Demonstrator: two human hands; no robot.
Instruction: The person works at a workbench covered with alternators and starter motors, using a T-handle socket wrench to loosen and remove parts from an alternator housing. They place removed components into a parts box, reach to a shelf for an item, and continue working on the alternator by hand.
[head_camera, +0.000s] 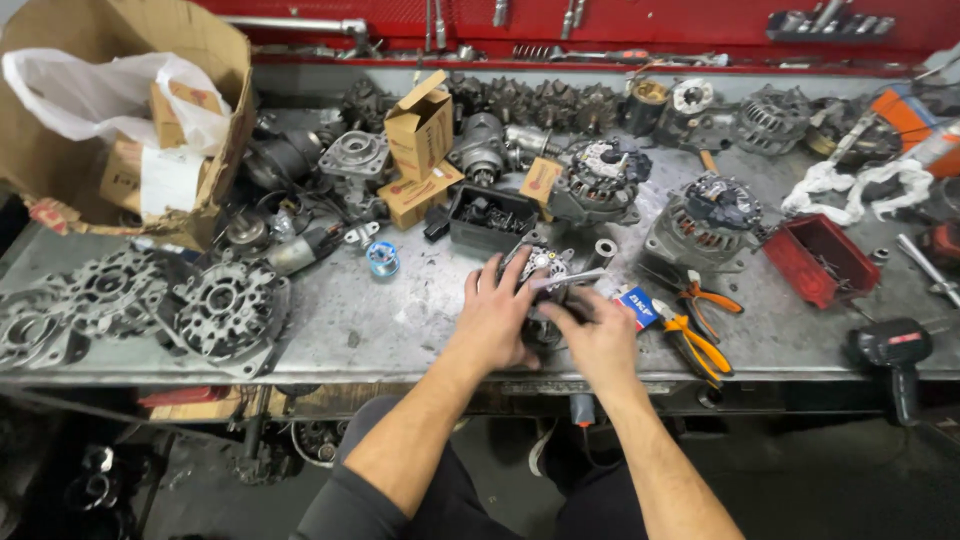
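Both my hands meet over a small round alternator part (543, 264) near the front edge of the metal workbench (400, 315). My left hand (497, 315) wraps around the part's left side and steadies it. My right hand (598, 335) rests against the part's right side and pinches a thin metal tool (570, 281) that lies across the top of the part. The underside of the part is hidden by my fingers.
Orange-handled pliers (700, 335) and a small blue box (637, 306) lie right of my hands. A red tray (822, 260), black tray (490, 217), solder spool (382, 258), alternators, housings (215, 305), cardboard boxes (120, 110) and a dark power tool (893, 350) crowd the bench.
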